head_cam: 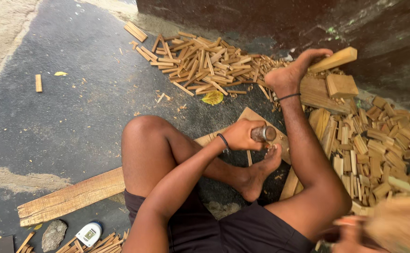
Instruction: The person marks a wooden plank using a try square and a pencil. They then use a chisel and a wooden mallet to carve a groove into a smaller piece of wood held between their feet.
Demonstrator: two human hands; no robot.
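A person sits on dark pavement [64, 117], seen from above, with bare legs folded in front. The left hand [242, 135] reaches forward across the body, arm bent at the elbow, wrist ringed by a thin dark band. Its fingers are wrapped tight around a short round handle [263, 134], whose blunt end points to the right. The handle sits just above a flat wooden board [254, 117] lying on the ground, close to the toes of one bare foot [261, 173].

The right hand [350, 234] shows only at the bottom right corner, blurred and very near the camera beside a pale blurred piece of wood [399, 225]. Whether its fingers are spread or closed cannot be told.

The other leg stretches forward, and its foot [291, 75] rests against a larger block of wood [334, 59] near a dark wall [308, 18].

A heap of small split wood sticks [205, 63] lies ahead, and a second heap of short cut pieces [383, 150] lies to the right. A long rough plank [71, 197] lies at lower left, with a grey stone [54, 235] and a small white device [89, 233] near it.
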